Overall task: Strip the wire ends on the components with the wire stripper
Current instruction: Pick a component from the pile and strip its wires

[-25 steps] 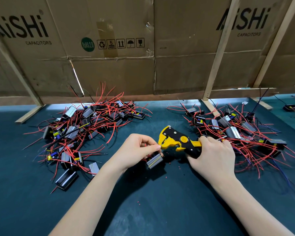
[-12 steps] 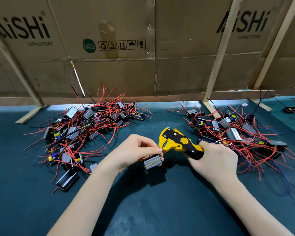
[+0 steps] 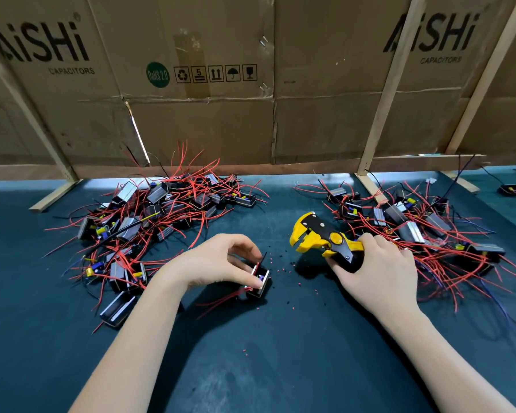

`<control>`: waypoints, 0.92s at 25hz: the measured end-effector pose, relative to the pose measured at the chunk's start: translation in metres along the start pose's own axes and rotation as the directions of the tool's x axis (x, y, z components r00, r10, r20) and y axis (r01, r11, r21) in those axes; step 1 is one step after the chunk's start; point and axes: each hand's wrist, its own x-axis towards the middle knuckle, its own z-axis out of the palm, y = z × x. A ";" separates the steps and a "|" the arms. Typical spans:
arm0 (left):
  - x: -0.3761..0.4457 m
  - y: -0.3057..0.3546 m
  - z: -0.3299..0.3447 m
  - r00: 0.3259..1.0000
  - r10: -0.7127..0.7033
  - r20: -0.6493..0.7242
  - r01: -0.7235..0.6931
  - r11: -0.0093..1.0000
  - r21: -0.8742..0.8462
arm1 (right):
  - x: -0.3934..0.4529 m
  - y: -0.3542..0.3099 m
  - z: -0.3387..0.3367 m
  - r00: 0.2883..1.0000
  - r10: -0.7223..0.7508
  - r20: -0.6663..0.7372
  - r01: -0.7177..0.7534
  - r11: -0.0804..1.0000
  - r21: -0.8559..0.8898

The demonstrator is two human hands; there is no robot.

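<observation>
Red wires bristle from the left pile point(image 3: 161, 222) of small boxed components, too tangled to count exactly, though well over a dozen boxes show. Just right of it the left hand point(image 3: 218, 263) pinches one component point(image 3: 258, 278) by its top, fingers curled over it, and it now sits low on the dark mat point(image 3: 265, 353) with its red leads trailing back toward the wrist. Half a second ago that same piece was held up against the nose of the tool; now the two are well apart, with a scatter of tiny red and black insulation bits point(image 3: 280, 263) lying between them. By my reading that means this piece's end has been cut and pulled, and it is either being set down or turned for another lead.

Further right, the single yellow-and-black wire stripper point(image 3: 319, 236) is lifted, its mouth standing open and holding no wire. The right hand point(image 3: 376, 272) wraps its handles loosely. Beyond it lies the second pile point(image 3: 414, 228), again more than a dozen pieces. One stray component point(image 3: 510, 189) sits at the far right edge. Behind everything stand cardboard sheets point(image 3: 221, 84) on wooden struts.
</observation>
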 end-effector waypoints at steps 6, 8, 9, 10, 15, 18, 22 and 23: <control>0.001 0.003 0.003 0.991 0.125 -0.051 -0.122 0.991 0.058 | -0.003 -0.002 -0.001 0.998 -0.059 -0.011 0.059 0.998 -0.006; 0.003 0.002 0.003 0.991 0.110 -0.082 -0.110 0.994 0.014 | -0.004 -0.004 -0.001 0.997 -0.069 -0.022 0.069 0.998 -0.001; 0.004 0.001 0.002 0.991 0.094 -0.090 -0.096 0.995 -0.016 | -0.004 -0.005 -0.001 0.997 -0.072 -0.025 0.072 0.997 0.002; 0.004 0.001 0.002 0.992 0.080 -0.094 -0.084 0.996 -0.039 | -0.004 -0.006 -0.001 0.997 -0.074 -0.025 0.074 0.997 0.004; 0.009 -0.002 0.008 0.954 0.074 -0.291 -0.048 0.994 0.093 | -0.004 -0.005 -0.002 0.998 -0.069 -0.014 0.069 0.998 0.011; 0.014 -0.002 0.024 0.928 0.182 -0.324 -0.042 0.918 0.395 | -0.004 -0.005 -0.001 0.998 -0.065 -0.020 0.066 0.998 0.018; 0.018 0.002 0.042 0.886 0.204 -0.416 -0.028 0.920 0.392 | -0.004 -0.004 -0.001 0.998 -0.059 0.004 0.059 0.998 0.008; 0.019 0.001 0.044 0.880 0.202 -0.431 -0.030 0.927 0.374 | -0.004 -0.003 -0.001 0.998 -0.059 0.006 0.059 0.998 0.005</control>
